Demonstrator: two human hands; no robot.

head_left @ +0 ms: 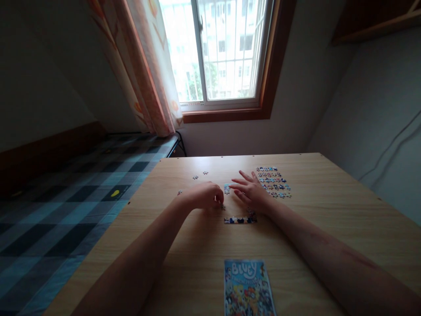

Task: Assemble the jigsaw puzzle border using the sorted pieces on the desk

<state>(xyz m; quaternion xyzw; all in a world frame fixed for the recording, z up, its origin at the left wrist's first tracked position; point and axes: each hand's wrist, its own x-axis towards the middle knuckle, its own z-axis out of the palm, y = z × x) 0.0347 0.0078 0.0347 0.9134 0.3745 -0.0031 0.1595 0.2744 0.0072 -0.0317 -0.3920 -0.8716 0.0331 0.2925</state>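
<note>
My left hand (210,195) is closed in a pinch on a small jigsaw puzzle piece (223,207) at the tabletop. My right hand (251,191) lies with its fingers spread, the tips beside a light blue joined puzzle section (226,189). Nearer to me runs a joined puzzle strip (240,220), which turns up at its right end, partly under my right wrist. Beyond my right hand, loose puzzle pieces (274,180) lie in several rows, some hidden by the hand. A few stray pieces (195,177) lie beyond my left hand, and another piece (179,192) is by my left wrist.
A picture sheet reading "Bluey" (249,289) lies on the wooden table (194,254) near its front edge. To the left is a bed with a checked cover (82,210). A window (230,52) and a curtain (141,66) are behind the table.
</note>
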